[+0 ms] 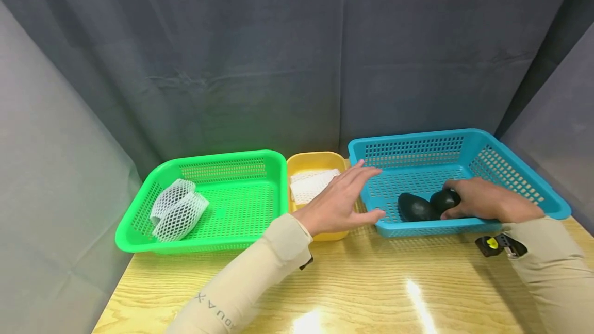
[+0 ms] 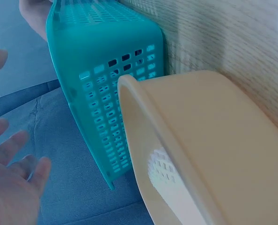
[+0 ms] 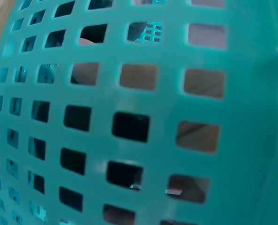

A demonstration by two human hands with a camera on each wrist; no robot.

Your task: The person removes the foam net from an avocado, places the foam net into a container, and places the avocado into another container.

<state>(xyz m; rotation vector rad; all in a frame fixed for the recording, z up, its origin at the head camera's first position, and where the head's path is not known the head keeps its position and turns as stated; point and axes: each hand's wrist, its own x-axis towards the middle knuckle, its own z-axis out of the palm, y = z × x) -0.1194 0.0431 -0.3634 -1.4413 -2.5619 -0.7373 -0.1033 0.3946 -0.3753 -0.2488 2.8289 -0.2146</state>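
Observation:
My right hand (image 1: 484, 199) reaches over the front rim into the blue basket (image 1: 403, 231) and grips a dark avocado (image 1: 443, 201), fingers over its top and thumb in front. Beside it on the left lies another dark avocado (image 1: 414, 207). In the right wrist view the basket wall (image 3: 251, 112) fills the picture, with parts of the hand and dark shapes behind its holes. My left hand (image 1: 341, 197), thumb and fingers spread, hovers with nothing in it over the yellow container's right side, near the blue basket's left end. White foam net sleeves (image 1: 310, 184) lie in the yellow container (image 1: 320, 157).
On the left stands a green basket (image 1: 278, 189) with two items in white foam nets (image 1: 181, 218) at its left end. All three containers stand side by side on a wooden table (image 1: 371, 282). A dark grey curtain (image 1: 255, 66) hangs close behind them.

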